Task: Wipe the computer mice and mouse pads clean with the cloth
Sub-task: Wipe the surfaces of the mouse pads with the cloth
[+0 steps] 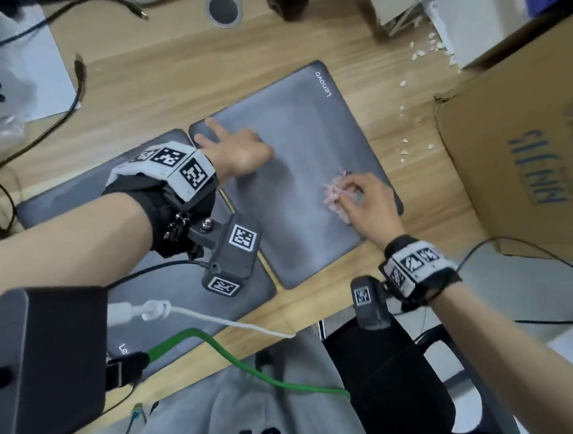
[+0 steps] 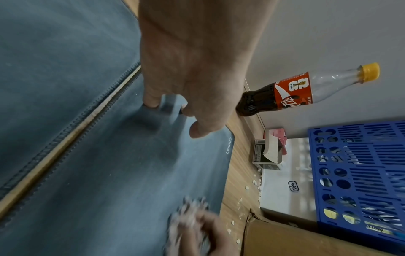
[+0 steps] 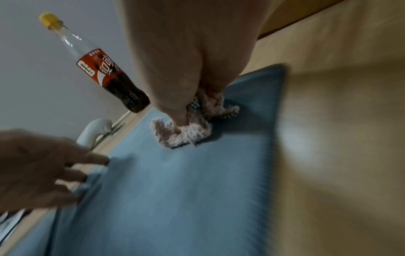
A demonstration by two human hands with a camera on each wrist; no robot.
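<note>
On the far left of the head view, a second grey mouse pad is lying partly under the left forearm, edge to edge with the one being cleaned and not being wiped at this moment. Just right of it, the left hand is pressing down with spread, straight fingers on the near-left corner of the Lenovo mouse pad, probably to keep the pad from sliding on the wooden table while the other hand rubs. Further right, the right hand is bunching the pink fluffy cloth under curled fingers and thumb and pushing it flat against the pad near its right edge; the blur in the right wrist view suggests a wiping stroke in progress. No computer mouse can be made out with certainty, so the mice seem to be waiting for a later step. Beyond the pad, a cola bottle is standing by the wall, and white crumbs are lying scattered on the table beside a cardboard box at the right.
</note>
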